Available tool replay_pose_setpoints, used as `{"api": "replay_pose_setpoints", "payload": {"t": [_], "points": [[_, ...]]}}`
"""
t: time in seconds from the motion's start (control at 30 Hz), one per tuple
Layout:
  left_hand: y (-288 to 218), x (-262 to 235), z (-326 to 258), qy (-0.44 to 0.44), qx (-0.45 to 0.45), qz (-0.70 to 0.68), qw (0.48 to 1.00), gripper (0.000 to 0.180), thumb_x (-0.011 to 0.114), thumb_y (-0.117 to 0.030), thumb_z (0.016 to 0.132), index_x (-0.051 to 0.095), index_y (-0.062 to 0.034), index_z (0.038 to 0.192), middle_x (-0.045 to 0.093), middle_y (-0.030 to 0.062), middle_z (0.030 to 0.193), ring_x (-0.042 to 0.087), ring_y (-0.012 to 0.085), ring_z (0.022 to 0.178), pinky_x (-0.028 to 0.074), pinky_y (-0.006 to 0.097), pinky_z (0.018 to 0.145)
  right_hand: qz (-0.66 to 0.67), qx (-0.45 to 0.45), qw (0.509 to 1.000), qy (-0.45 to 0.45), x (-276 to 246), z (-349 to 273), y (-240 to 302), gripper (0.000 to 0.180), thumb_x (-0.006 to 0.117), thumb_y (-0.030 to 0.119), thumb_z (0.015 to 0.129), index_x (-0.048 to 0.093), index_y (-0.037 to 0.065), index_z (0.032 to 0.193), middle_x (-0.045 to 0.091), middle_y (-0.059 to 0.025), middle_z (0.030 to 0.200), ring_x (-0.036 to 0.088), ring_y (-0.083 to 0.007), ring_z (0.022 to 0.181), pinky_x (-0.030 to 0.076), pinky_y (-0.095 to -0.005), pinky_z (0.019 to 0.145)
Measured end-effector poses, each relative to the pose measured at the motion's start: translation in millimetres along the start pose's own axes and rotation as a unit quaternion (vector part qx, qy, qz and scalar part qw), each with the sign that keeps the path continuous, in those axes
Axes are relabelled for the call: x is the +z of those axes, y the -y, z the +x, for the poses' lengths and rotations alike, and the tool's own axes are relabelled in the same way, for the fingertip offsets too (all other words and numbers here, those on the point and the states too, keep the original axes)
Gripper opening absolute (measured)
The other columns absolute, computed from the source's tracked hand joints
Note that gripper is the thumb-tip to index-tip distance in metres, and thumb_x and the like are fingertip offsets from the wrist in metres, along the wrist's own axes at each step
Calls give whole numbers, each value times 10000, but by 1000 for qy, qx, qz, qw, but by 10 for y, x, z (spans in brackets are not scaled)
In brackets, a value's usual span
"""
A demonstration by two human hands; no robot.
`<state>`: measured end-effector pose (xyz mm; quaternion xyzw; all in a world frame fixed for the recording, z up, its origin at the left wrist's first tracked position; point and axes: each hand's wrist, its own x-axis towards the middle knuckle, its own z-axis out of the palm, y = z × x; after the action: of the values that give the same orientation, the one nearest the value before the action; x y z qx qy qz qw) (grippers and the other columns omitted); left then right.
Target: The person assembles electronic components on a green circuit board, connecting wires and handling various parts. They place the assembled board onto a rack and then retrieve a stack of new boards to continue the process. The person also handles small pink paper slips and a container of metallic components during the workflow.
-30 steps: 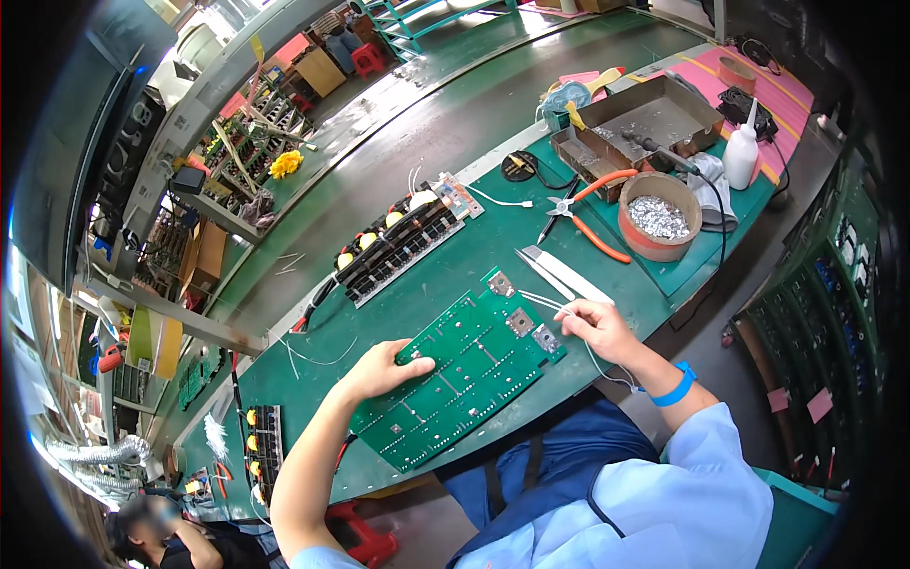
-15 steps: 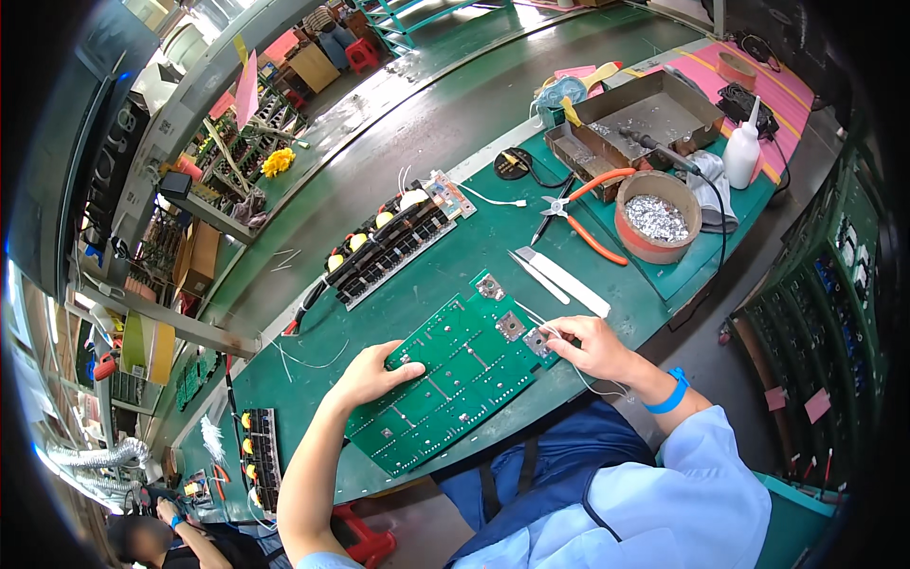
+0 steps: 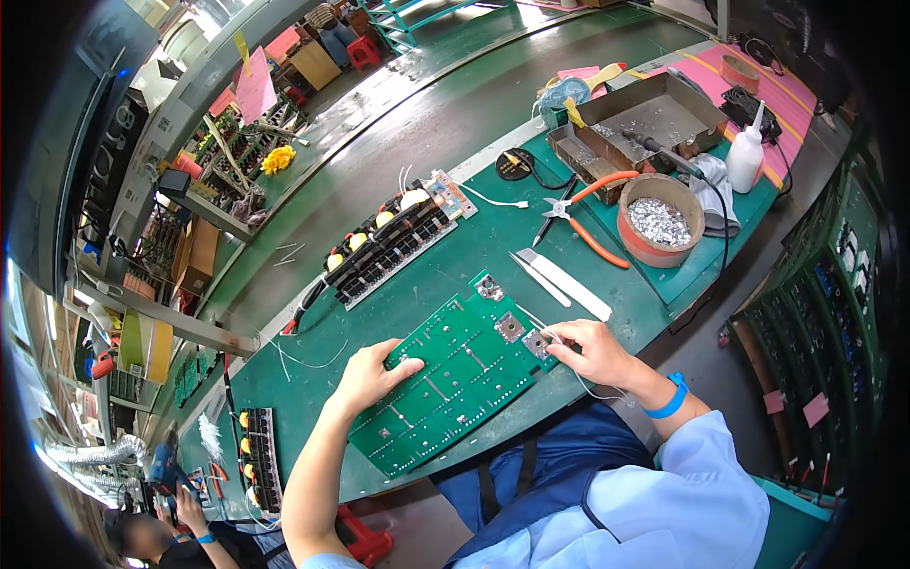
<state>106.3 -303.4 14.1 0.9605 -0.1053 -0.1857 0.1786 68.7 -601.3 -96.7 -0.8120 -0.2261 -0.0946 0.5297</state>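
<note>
Fingers of the right hand point(image 3: 590, 349) pinch a thin white wire point(image 3: 580, 377) at the right corner of a large green circuit board point(image 3: 453, 372), while the left hand point(image 3: 370, 372) lies flat, fingers spread, pressing on the board's left part. The board lies tilted on a green workbench point(image 3: 455, 256), near its front edge and directly before the person. Just beyond the board's right corner rest a white strip point(image 3: 569, 284) and tweezers point(image 3: 538, 278). Farther from the board on that side lie orange-handled pliers point(image 3: 588, 213), touching a round orange bowl point(image 3: 661, 219) filled with small metal bits. Behind the bowl sits a grey metal tray point(image 3: 654, 109), with a white squeeze bottle point(image 3: 745, 158) to its right. Beyond the board's far edge lies a dark assembly with yellow-topped parts point(image 3: 384, 248) and trailing wires. A blue band point(image 3: 671, 398) circles the right wrist. Well to the board's lower left, another person's hand point(image 3: 185, 507) works at a separate bench.
</note>
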Motion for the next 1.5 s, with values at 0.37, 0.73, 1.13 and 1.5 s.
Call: {"api": "replay_pose_setpoints", "payload": {"t": [0.37, 0.73, 1.13, 1.5], "points": [[228, 153, 135, -71, 28, 29, 997, 495, 548, -458, 752, 544, -50, 1030, 607, 168, 824, 590, 297, 766, 449, 371, 686, 43, 37, 998, -10, 12, -4, -4, 209, 557, 103, 751, 582, 14, 939, 596, -119, 705, 564, -238, 604, 438, -320, 575], [261, 260, 211, -117, 11, 99, 988, 476, 505, -477, 774, 552, -38, 953, 597, 160, 715, 589, 309, 707, 449, 379, 652, 27, 23, 999, -4, 10, 7, 6, 202, 556, 86, 743, 580, 8, 928, 596, -131, 720, 569, -268, 660, 439, -339, 605], [237, 270, 214, -142, 33, 114, 983, 419, 494, -436, 796, 546, -37, 914, 589, 150, 728, 581, 304, 720, 443, 371, 648, 29, 19, 999, -2, 13, 9, -28, 202, 559, 106, 749, 577, 4, 922, 597, -138, 742, 569, -280, 669, 440, -346, 612], [624, 342, -624, -413, -16, -116, 903, 328, 523, -168, 822, 482, -16, 1110, 488, 100, 1143, 475, 203, 1036, 361, 312, 872, 11, 4, 1000, -1, 11, -2, -28, 208, 565, 113, 746, 569, 2, 922, 589, -142, 721, 563, -289, 671, 434, -357, 614]]}}
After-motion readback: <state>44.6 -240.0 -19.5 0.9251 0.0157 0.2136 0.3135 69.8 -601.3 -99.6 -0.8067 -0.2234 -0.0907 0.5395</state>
